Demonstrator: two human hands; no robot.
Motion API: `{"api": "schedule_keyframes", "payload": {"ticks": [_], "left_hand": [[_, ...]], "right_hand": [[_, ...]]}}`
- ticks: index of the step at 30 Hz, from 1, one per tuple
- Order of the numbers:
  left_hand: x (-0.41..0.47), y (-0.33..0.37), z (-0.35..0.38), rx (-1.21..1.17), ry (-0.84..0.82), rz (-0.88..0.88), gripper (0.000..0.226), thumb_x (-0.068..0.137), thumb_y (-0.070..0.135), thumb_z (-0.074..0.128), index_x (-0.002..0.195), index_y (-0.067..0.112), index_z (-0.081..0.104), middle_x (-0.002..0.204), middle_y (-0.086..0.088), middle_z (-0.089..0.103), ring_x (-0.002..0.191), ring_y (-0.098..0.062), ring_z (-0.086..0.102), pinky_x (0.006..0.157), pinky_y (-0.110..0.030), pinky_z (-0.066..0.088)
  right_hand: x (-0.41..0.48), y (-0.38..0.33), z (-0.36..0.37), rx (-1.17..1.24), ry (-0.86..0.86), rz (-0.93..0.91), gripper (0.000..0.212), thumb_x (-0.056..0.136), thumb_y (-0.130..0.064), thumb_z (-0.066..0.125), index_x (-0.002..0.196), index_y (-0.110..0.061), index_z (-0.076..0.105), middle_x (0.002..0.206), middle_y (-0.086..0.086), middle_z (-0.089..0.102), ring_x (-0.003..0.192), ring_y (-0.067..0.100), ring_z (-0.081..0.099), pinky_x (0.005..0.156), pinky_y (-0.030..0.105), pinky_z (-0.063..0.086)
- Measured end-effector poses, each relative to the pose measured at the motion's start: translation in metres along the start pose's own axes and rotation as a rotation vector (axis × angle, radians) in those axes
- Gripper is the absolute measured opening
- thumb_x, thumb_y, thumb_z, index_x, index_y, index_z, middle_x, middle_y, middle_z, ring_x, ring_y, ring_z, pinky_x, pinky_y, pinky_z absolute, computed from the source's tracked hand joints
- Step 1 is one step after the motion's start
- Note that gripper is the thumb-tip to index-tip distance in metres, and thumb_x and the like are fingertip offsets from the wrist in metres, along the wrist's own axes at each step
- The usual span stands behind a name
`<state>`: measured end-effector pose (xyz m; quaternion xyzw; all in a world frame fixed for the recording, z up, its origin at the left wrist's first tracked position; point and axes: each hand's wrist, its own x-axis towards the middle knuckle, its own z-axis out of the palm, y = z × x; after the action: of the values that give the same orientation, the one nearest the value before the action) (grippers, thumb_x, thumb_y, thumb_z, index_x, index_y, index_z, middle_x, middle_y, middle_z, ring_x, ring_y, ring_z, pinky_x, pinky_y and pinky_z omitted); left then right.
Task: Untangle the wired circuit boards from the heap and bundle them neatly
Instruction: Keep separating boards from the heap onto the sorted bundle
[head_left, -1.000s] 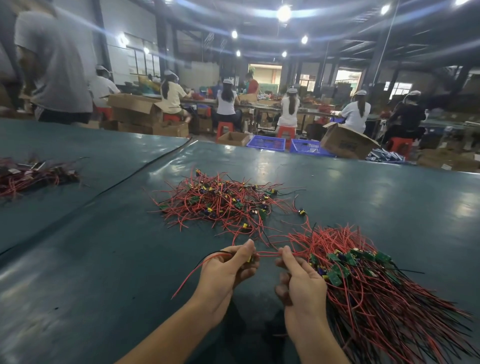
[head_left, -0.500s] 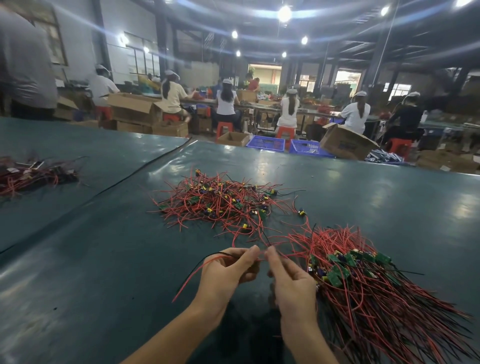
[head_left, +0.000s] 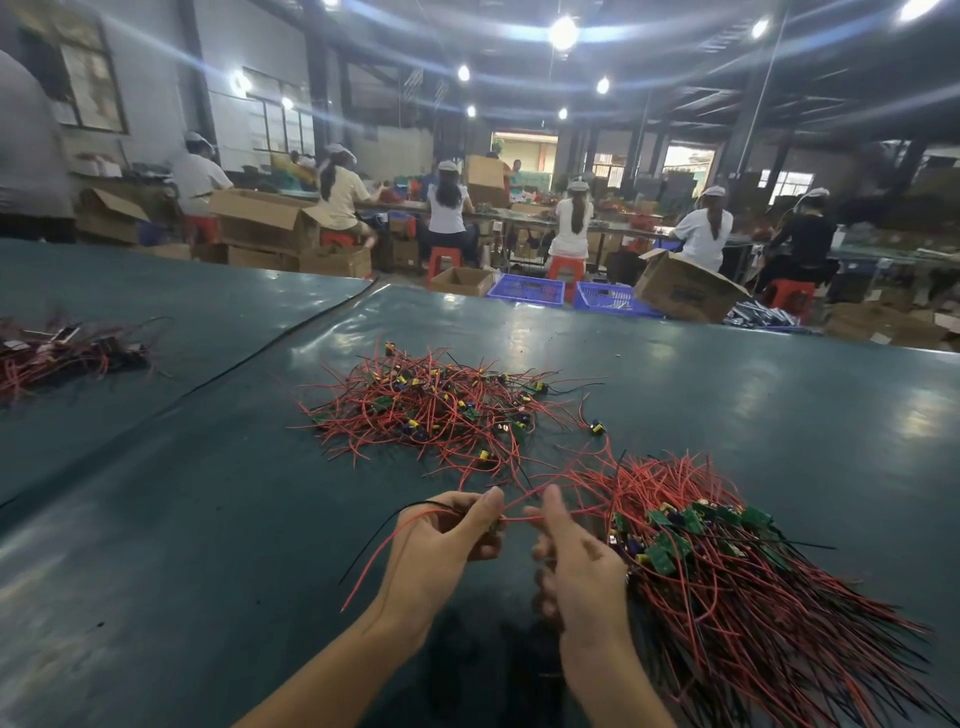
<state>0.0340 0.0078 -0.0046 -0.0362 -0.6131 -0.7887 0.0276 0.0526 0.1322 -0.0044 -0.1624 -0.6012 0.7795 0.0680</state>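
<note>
Workshop floor, background: a row of seated workers (head_left: 449, 208) in white caps faces away from me at long tables, with open cardboard boxes (head_left: 265, 221) and two blue crates (head_left: 524, 288) on the floor behind my station. Work surface: bench (head_left: 208, 519) with a dark green glossy covering and a seam (head_left: 260, 358) running diagonally towards the far edge. Heap (head_left: 436, 410) of tangled red-wired circuit boards lies at mid-bench, straight ahead of me. Bundle (head_left: 727, 582) of sorted boards lies towards the near right edge, green boards grouped at its inner end and red and black leads fanned out to the right; several loose strands run from it towards the heap. A second, smaller pile (head_left: 62, 353) sits well apart near the left edge. My left hand (head_left: 441, 545) is raised just above the bench between heap and bundle, with its fingers curled and thumb pressed down on one wired circuit board (head_left: 493, 526); that board's red lead (head_left: 374, 561) and black lead (head_left: 379, 530) trail out to the left. My right hand (head_left: 582, 566) is just beside it, close to the bundle and motion-blurred. Forefinger and thumb are extended at a red wire (head_left: 587, 512) running from the left hand towards the bundle, the other fingers curled. Whether they actually pinch that wire I cannot tell.
</note>
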Motion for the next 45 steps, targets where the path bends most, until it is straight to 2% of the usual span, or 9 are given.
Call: {"api": "schedule_keyframes", "payload": {"ticks": [4,9,15,22,25,27,37,41,45], "left_hand": [[-0.003,0.0,0.004,0.057,-0.086,-0.024,0.039,0.07,0.044,0.071,0.076,0.006,0.074,0.068,-0.007,0.071,0.06,-0.012,0.065,0.057,-0.019,0.052],[0.0,-0.003,0.005,-0.004,-0.048,-0.112,0.039,0.072,0.043,0.071,0.079,0.005,0.068,0.072,-0.008,0.072,0.055,-0.011,0.063,0.054,-0.02,0.053],[-0.003,-0.006,0.005,-0.055,-0.023,-0.073,0.04,0.056,0.031,0.085,0.08,0.004,0.068,0.076,-0.014,0.072,0.065,-0.017,0.068,0.06,-0.021,0.054],[0.0,-0.005,0.003,-0.029,0.059,-0.043,0.015,0.074,0.006,0.079,0.081,0.001,0.067,0.074,-0.017,0.071,0.066,-0.019,0.068,0.062,-0.024,0.055],[0.002,0.0,0.001,-0.083,0.086,-0.018,0.013,0.077,-0.001,0.075,0.084,-0.002,0.064,0.066,-0.013,0.068,0.058,-0.017,0.065,0.056,-0.021,0.053],[0.003,0.001,0.0,-0.068,0.073,-0.003,0.014,0.077,0.0,0.075,0.084,-0.003,0.064,0.065,-0.013,0.068,0.057,-0.017,0.065,0.055,-0.02,0.053],[-0.002,-0.001,0.002,-0.04,0.053,0.054,0.013,0.077,0.0,0.076,0.081,-0.001,0.064,0.064,-0.011,0.068,0.06,-0.019,0.066,0.056,-0.022,0.054],[-0.004,-0.002,0.005,0.006,0.002,0.056,0.01,0.076,-0.001,0.076,0.079,0.0,0.066,0.065,-0.009,0.069,0.058,-0.015,0.065,0.057,-0.021,0.053],[-0.005,-0.002,0.008,0.018,-0.009,0.03,0.011,0.076,-0.002,0.076,0.078,0.001,0.067,0.062,-0.008,0.068,0.056,-0.014,0.065,0.055,-0.02,0.052]], "right_hand": [[-0.01,0.003,0.015,0.119,-0.05,-0.007,0.024,0.071,-0.039,0.076,0.066,-0.016,0.076,0.069,0.009,0.072,0.063,0.023,0.063,0.063,0.035,0.051],[-0.005,0.0,0.011,0.267,0.009,0.044,0.023,0.086,-0.027,0.069,0.071,-0.008,0.067,0.059,0.007,0.065,0.037,0.01,0.043,0.036,0.018,0.033],[-0.005,0.002,0.008,0.248,-0.033,0.06,0.023,0.088,-0.023,0.069,0.075,-0.005,0.076,0.088,0.034,0.065,0.083,0.036,0.049,0.069,0.039,0.038],[-0.003,0.005,0.008,0.155,-0.017,0.098,0.026,0.09,-0.024,0.068,0.073,-0.007,0.077,0.08,0.02,0.062,0.071,0.03,0.052,0.067,0.039,0.041],[0.006,-0.007,-0.005,0.303,0.082,0.085,0.023,0.094,-0.019,0.061,0.078,-0.009,0.074,0.066,0.002,0.056,0.043,0.01,0.036,0.037,0.019,0.03],[0.009,-0.012,-0.012,0.376,0.106,0.076,0.021,0.097,-0.017,0.058,0.085,-0.007,0.072,0.064,-0.001,0.053,0.038,0.004,0.029,0.031,0.016,0.022],[0.005,-0.011,-0.011,0.289,0.158,-0.025,0.022,0.089,-0.027,0.069,0.077,-0.009,0.067,0.052,-0.007,0.051,0.039,0.006,0.026,0.034,0.018,0.022],[-0.007,0.005,0.012,0.087,0.034,0.004,0.032,0.086,-0.032,0.071,0.064,-0.009,0.076,0.048,0.001,0.053,0.039,0.012,0.041,0.041,0.021,0.035],[-0.005,0.001,0.013,0.144,0.064,0.009,0.032,0.09,-0.031,0.065,0.064,-0.018,0.079,0.056,0.0,0.065,0.045,0.013,0.054,0.047,0.027,0.046]]}}
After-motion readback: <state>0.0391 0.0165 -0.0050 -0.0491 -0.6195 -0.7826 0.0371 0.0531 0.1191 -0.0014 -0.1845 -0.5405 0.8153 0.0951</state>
